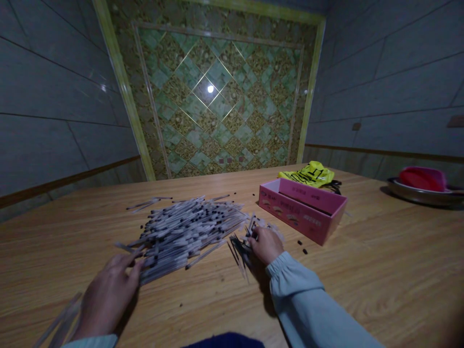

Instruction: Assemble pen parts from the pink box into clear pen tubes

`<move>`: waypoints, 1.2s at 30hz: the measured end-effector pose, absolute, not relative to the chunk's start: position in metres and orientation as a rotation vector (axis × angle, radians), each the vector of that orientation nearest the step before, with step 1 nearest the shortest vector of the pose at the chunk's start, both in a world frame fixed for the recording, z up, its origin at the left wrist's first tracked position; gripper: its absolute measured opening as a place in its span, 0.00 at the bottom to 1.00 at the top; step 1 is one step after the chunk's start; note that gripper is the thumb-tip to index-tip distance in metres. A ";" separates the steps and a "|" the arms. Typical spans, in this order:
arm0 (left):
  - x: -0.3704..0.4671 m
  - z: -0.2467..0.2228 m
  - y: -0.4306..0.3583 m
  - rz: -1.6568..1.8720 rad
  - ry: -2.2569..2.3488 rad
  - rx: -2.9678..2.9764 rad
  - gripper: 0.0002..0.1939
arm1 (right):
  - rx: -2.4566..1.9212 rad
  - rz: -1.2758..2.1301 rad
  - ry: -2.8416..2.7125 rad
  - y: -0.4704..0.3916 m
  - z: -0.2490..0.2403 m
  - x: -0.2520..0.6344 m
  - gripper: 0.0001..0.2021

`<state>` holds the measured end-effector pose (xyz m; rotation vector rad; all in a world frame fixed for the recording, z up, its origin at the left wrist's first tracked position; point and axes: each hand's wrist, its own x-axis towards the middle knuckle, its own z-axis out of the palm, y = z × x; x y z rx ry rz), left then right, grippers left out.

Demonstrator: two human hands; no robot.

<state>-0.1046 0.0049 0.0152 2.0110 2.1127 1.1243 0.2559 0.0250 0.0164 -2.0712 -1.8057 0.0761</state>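
A broad pile of thin whitish sticks with dark tips (192, 232) lies on the wooden table, most of them pointing roughly the same way. At the pile's near left edge is my left hand (110, 287), its thumb and fingers closed around the ends of some sticks. To the right of the pile, my right hand (266, 245) has its fingertips pinched on a small bunch of thin sticks (241, 249), some darker than the rest. The bunch is partly hidden by the fingers and blurred. Beyond this hand stands an open pink box (300, 210) with printed sides.
A crumpled yellow bag (308, 174) lies behind the box. At the far right is a metal pan (413, 193) with a red and pink container (422, 179) in it. Small dark caps (302, 246) lie before the box. Several loose sticks (60, 321) are at the lower left.
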 end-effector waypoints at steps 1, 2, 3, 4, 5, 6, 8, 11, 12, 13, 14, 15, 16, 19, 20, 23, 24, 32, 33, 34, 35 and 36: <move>-0.090 0.017 0.003 1.147 1.960 2.057 0.15 | -2.076 0.060 -1.777 0.028 0.016 0.261 0.11; -0.076 0.018 0.000 1.131 1.812 2.025 0.14 | -2.080 0.050 -1.749 0.030 0.016 0.266 0.11; -0.062 0.017 -0.004 1.004 1.638 1.972 0.14 | -2.084 0.044 -1.725 0.032 0.015 0.270 0.10; -0.050 0.017 -0.009 0.880 1.472 1.889 0.15 | -2.085 0.042 -1.704 0.034 0.014 0.275 0.10; -0.038 0.016 -0.016 0.726 1.288 1.823 0.16 | -2.081 0.042 -1.687 0.035 0.012 0.278 0.10; -0.028 0.016 -0.023 0.583 1.109 1.807 0.15 | -2.072 0.045 -1.673 0.035 0.011 0.280 0.10; -0.009 0.019 -0.039 0.444 0.878 1.902 0.18 | -2.041 0.052 -1.652 0.035 0.009 0.281 0.11; 0.017 0.023 -0.062 0.440 0.775 2.130 0.26 | -1.953 0.072 -1.640 0.033 0.008 0.275 0.11; 0.025 0.022 -0.068 0.429 0.762 2.210 0.24 | -1.914 0.086 -1.644 0.033 0.009 0.272 0.11; 0.032 0.021 -0.073 0.404 0.758 2.279 0.20 | -1.872 0.106 -1.653 0.034 0.011 0.269 0.11; 0.039 0.018 -0.076 0.374 0.761 2.331 0.15 | -1.829 0.133 -1.669 0.034 0.013 0.266 0.12; 0.043 0.014 -0.078 0.349 0.766 2.364 0.12 | -1.787 0.170 -1.691 0.034 0.017 0.264 0.12; 0.046 0.009 -0.078 0.336 0.784 2.378 0.09 | -1.747 0.212 -1.718 0.032 0.021 0.262 0.11; 0.044 -0.003 -0.070 0.390 0.900 2.363 0.11 | -1.645 0.375 -1.848 0.013 0.040 0.264 0.09; 0.040 -0.005 -0.064 0.428 0.953 2.359 0.13 | -1.613 0.446 -1.918 0.001 0.046 0.266 0.08; 0.027 -0.010 -0.043 0.533 1.080 2.381 0.14 | -1.668 0.635 -2.319 -0.051 0.056 0.273 0.16; 0.024 -0.011 -0.035 0.558 1.102 2.393 0.13 | -1.767 0.598 -2.368 -0.069 0.054 0.276 0.21; 0.034 0.002 -0.014 0.593 1.064 2.687 0.16 | -1.857 0.289 -2.400 -0.105 0.019 0.297 0.10; 0.035 0.005 -0.019 0.615 1.061 2.722 0.18 | -1.884 0.208 -2.385 -0.097 0.019 0.301 0.11; 0.033 0.008 -0.026 0.635 1.058 2.747 0.21 | -1.911 0.137 -2.374 -0.088 0.020 0.305 0.11; 0.030 0.010 -0.035 0.651 1.054 2.762 0.22 | -1.937 0.083 -2.366 -0.081 0.020 0.308 0.12; 0.023 0.010 -0.047 0.639 1.029 2.776 0.22 | -1.963 0.048 -2.362 -0.074 0.020 0.310 0.12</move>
